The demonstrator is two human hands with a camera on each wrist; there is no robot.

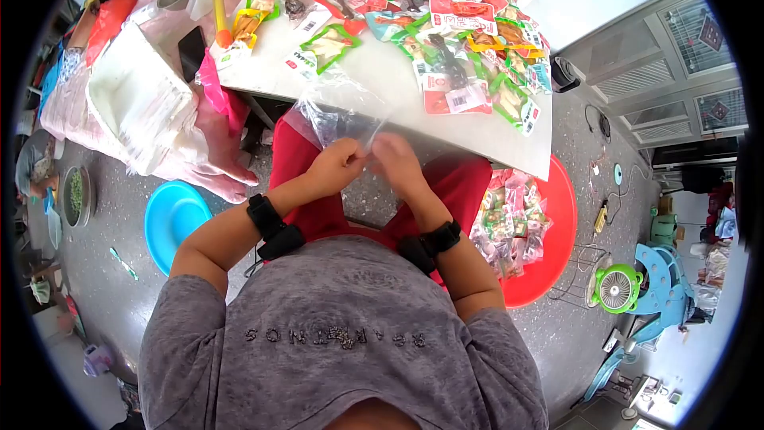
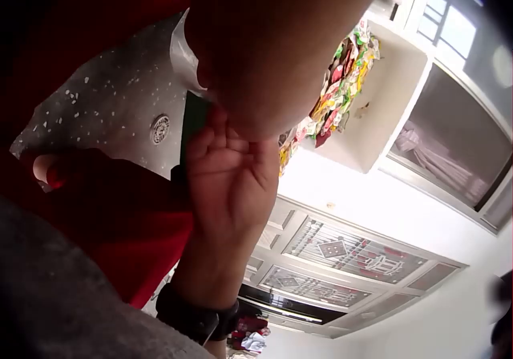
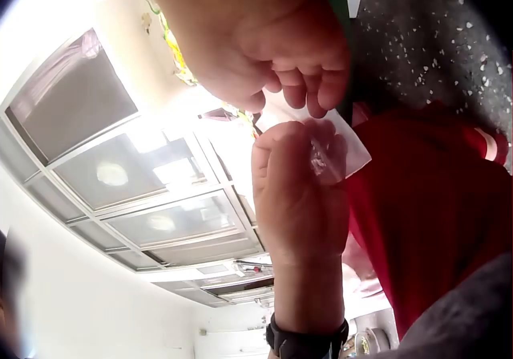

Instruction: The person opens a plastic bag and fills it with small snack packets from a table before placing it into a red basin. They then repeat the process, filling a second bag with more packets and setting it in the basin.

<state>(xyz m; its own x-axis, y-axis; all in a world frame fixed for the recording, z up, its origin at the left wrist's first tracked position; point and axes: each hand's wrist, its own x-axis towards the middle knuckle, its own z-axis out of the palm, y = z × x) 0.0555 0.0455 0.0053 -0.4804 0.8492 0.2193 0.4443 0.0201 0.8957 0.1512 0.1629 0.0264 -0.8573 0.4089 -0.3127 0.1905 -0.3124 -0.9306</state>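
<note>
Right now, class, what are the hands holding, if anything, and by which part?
A clear bag, held at its near edge by the left hand; whether the right hand also grips it cannot be told.

Arms [image 1: 225,243] bent | left hand [image 1: 339,166]: fingers [image 3: 284,142] curled | right hand [image 1: 396,162]: blurred, just beside it

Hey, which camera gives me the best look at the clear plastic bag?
The head view: the clear plastic bag shows there spread out and largely unblocked. The right wrist view shows only part, at the left hand; the left wrist view, just a pale sliver, likely its edge.
</note>
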